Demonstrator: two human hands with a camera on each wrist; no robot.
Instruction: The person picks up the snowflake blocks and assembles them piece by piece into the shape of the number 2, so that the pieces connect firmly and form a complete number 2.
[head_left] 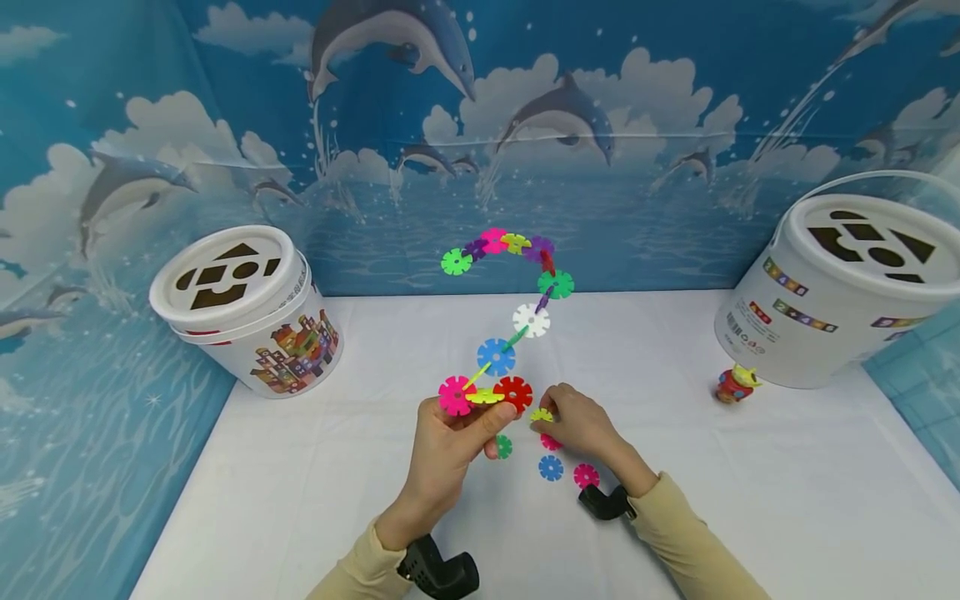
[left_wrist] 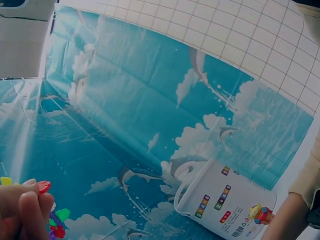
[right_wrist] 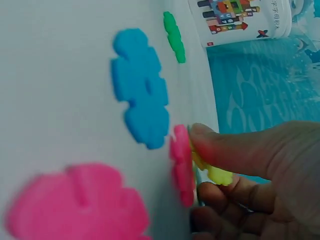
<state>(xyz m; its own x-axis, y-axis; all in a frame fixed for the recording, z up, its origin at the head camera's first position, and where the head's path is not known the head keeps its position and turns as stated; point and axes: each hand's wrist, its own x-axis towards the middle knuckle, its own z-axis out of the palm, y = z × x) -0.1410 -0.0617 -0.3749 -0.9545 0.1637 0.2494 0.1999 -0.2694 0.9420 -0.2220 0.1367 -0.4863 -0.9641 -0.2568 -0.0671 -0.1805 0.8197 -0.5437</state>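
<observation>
My left hand [head_left: 442, 458] grips the lower end of a curved chain of slotted interlocking flower discs [head_left: 531, 320], its thumb on a red disc [head_left: 513, 390]. The chain rises from there and bends over to the left at its top, ending in a green disc [head_left: 457, 262]. Beside it, my right hand [head_left: 583, 423] pinches a loose yellow disc [right_wrist: 219, 176] between thumb and fingers. In the right wrist view, a pink disc [right_wrist: 182, 165] sits right at those fingertips. Loose blue [head_left: 551, 467], pink [head_left: 587, 476] and green [head_left: 505, 447] discs lie around the hands on the white table.
A white lidded bucket [head_left: 247, 312] with shape cutouts stands at the left. Another white bucket [head_left: 810, 300], with a raised handle, is at the right. In front of that one stands a small red and yellow toy figure [head_left: 735, 384]. A dolphin-patterned backdrop [head_left: 375, 208] borders the table.
</observation>
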